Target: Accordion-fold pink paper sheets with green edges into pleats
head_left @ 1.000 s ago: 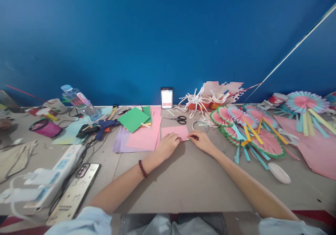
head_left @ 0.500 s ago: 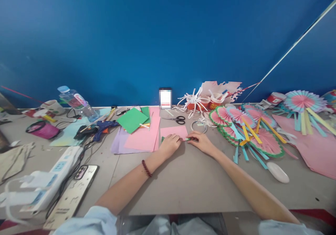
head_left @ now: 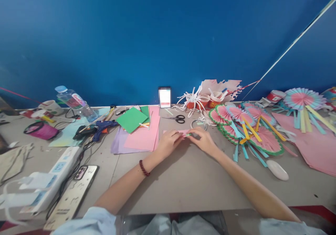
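Observation:
A small pink paper sheet with a green edge (head_left: 184,133) lies on the grey table (head_left: 183,179) between my hands. My left hand (head_left: 168,143), with a dark red bead bracelet at the wrist, has its fingers curled and pinches the sheet's near edge. My right hand (head_left: 203,140) pinches the same edge from the right side. Most of the sheet is hidden under my fingers.
Black scissors (head_left: 176,118) and a tape ring (head_left: 198,124) lie just behind the sheet. Pink, purple and green paper (head_left: 143,133) is stacked at the left, pink paper fans (head_left: 246,126) at the right. A power strip (head_left: 49,182), a phone (head_left: 165,97), a bottle (head_left: 75,102) and a white oval object (head_left: 277,169) stand around.
The pink sheet lay flat and wide; both hands have folded its near edge over, so less of it shows. My hands have drawn closer together.

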Available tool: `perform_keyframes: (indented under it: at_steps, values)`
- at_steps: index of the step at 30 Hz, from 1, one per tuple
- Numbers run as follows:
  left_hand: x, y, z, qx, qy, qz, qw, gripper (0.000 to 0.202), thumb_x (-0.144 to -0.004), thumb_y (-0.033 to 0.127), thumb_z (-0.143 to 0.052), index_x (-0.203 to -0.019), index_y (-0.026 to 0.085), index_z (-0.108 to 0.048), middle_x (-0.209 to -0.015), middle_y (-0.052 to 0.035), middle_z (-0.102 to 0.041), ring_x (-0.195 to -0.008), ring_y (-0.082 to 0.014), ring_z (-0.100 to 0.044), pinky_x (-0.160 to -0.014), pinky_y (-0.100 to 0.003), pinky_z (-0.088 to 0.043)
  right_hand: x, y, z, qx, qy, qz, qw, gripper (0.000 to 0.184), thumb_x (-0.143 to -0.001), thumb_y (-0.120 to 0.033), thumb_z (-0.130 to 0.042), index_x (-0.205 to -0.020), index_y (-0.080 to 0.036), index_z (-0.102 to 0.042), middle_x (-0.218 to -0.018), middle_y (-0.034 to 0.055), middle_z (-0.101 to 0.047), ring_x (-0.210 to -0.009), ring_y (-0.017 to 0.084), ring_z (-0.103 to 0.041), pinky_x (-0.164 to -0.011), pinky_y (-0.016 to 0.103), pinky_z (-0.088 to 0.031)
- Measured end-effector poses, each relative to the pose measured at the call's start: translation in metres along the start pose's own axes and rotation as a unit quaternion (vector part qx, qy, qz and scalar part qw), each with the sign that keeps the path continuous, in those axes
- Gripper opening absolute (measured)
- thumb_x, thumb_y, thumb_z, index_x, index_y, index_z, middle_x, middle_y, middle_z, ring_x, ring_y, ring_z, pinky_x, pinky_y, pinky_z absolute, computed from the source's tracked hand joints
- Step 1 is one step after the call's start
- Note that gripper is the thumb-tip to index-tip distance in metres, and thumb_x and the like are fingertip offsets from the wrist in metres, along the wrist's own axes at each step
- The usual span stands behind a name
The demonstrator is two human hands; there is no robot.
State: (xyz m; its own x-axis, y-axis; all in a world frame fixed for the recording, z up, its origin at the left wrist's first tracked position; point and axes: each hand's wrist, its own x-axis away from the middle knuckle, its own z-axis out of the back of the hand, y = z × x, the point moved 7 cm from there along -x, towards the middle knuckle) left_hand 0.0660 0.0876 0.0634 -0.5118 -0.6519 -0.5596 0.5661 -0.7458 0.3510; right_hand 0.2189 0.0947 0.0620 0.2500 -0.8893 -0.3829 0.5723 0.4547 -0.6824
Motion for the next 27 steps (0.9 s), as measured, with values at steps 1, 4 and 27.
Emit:
perform_keyframes:
  at_steps: [1, 4, 27]
  values:
    - [-0.002, 0.002, 0.005, 0.020, 0.006, 0.011, 1.000, 0.027, -0.095, 0.034, -0.047, -0.096, 0.016, -0.068, -0.083, -0.0071, -0.065, -0.077, -0.0182, -0.061, -0.069, -0.031, -0.049, -0.002, -0.006, 0.003, -0.012, -0.010, -0.008, 1.000, 0.015, -0.085, -0.033, -0.059, -0.090, -0.024, -0.071, -0.091, 0.0054, -0.072, -0.089, 0.022, -0.064, -0.085, 0.038, -0.050]
    - [-0.007, 0.005, 0.021, 0.097, 0.017, 0.063, 0.993, 0.027, -0.094, 0.036, -0.051, -0.096, 0.018, -0.071, -0.084, -0.0072, -0.066, -0.078, -0.0172, -0.062, -0.070, -0.029, -0.051, -0.007, -0.022, 0.014, -0.054, -0.008, -0.026, 0.998, 0.014, -0.081, -0.033, -0.064, -0.088, -0.023, -0.071, -0.090, 0.0046, -0.072, -0.089, 0.021, -0.065, -0.085, 0.035, -0.050]
    - [-0.012, 0.002, 0.058, 0.358, 0.096, 0.248, 0.895, 0.030, -0.081, 0.039, -0.066, -0.101, 0.018, -0.075, -0.099, -0.0075, -0.075, -0.085, -0.0207, -0.070, -0.074, -0.028, -0.055, -0.040, -0.062, 0.028, -0.175, 0.032, -0.113, 0.977, 0.029, -0.071, -0.043, -0.074, -0.088, -0.021, -0.078, -0.093, 0.0062, -0.076, -0.080, 0.021, -0.067, -0.071, 0.032, -0.053]
